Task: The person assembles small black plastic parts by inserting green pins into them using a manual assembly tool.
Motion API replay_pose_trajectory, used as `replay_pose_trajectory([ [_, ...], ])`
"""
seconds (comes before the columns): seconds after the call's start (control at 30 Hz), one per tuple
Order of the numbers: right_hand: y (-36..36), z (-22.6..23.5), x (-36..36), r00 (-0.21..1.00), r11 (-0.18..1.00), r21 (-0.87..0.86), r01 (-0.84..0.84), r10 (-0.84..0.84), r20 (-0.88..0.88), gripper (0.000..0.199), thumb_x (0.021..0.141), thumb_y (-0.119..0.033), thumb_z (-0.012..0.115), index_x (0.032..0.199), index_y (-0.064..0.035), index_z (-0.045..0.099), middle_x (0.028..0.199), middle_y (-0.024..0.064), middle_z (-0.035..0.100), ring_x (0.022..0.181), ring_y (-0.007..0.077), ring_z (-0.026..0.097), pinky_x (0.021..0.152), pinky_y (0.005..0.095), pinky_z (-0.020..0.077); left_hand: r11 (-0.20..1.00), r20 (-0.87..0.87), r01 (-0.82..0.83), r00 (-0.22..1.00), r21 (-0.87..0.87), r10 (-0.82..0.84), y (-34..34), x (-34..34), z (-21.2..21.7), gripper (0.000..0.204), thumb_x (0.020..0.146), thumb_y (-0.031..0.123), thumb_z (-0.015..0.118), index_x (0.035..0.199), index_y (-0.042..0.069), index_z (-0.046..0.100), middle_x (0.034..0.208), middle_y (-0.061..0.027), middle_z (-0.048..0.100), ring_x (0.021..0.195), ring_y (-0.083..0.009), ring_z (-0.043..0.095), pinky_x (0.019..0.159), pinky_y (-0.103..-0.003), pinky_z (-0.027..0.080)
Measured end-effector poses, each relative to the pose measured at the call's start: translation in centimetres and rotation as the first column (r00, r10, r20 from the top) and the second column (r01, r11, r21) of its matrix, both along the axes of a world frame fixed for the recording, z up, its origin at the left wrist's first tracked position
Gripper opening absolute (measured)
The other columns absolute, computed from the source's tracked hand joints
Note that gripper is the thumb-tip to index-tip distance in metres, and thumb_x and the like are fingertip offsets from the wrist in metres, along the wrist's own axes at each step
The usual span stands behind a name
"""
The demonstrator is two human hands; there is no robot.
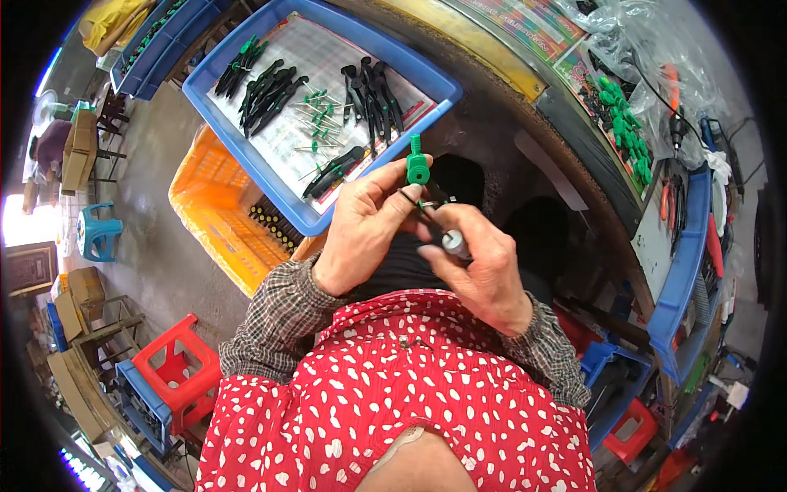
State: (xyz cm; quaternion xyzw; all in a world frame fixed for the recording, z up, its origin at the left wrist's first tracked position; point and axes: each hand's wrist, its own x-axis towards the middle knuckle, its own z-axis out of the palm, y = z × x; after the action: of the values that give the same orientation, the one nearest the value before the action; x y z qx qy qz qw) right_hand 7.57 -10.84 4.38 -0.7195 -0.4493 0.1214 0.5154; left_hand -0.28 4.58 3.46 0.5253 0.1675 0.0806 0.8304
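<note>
Near the middle of the view, my left hand (373,217) pinches a green plastic part (416,168) that has a ribbed, narrow end pointing up and a round hole in its wider body. Close against it, my right hand (484,266) is closed around a small tool with a grey cylindrical end (454,242). Fingers hide the rest of that tool, and a dark piece shows between the two hands. Beyond them, a blue tray (316,221) lined with printed paper holds bundles of black plastic clamp-like parts (264,97) and several thin pins with green ends (318,115).
Left of the tray's near edge stands an orange crate (209,217) containing dark parts with yellow ends. On the right-hand bench lie green parts (623,123), clear plastic bags (623,37) and a blue bin (684,287). A red stool (184,361) stands at the left.
</note>
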Motion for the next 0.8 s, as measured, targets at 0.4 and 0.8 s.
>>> replay_pose_trajectory([
  [0.4, -2.9, 0.5, 0.7, 0.955, 0.968, -0.238, 0.076, -0.002, 0.297, 0.038, 0.078, 0.004, 0.065, 0.114, -0.0028, 0.059, 0.087, 0.0129, 0.058, 0.070, 0.0257, 0.063, 0.059, 0.0338, 0.0516, 0.997, -0.040, -0.082, 0.996, -0.013, 0.081, 0.8, -1.5, -1.1, 0.024, 0.095, 0.009, 0.055, 0.117, 0.000, 0.052, 0.088, -0.0074, 0.065, 0.069, -0.0083, 0.063, 0.044, -0.015, 0.040],
  [0.8, -2.3, 0.2, 0.3, 0.958, 0.970, -0.234, 0.060, 0.011, 0.288, 0.042, 0.079, 0.001, 0.067, 0.120, -0.0037, 0.059, 0.079, 0.0100, 0.059, 0.064, 0.0222, 0.062, 0.055, 0.0316, 0.0507, 0.990, -0.064, -0.116, 0.991, 0.078, 0.121, 1.0, -1.7, -1.2, 0.023, 0.093, 0.006, 0.058, 0.115, -0.001, 0.051, 0.093, -0.0082, 0.064, 0.074, -0.0091, 0.064, 0.044, -0.015, 0.040],
])
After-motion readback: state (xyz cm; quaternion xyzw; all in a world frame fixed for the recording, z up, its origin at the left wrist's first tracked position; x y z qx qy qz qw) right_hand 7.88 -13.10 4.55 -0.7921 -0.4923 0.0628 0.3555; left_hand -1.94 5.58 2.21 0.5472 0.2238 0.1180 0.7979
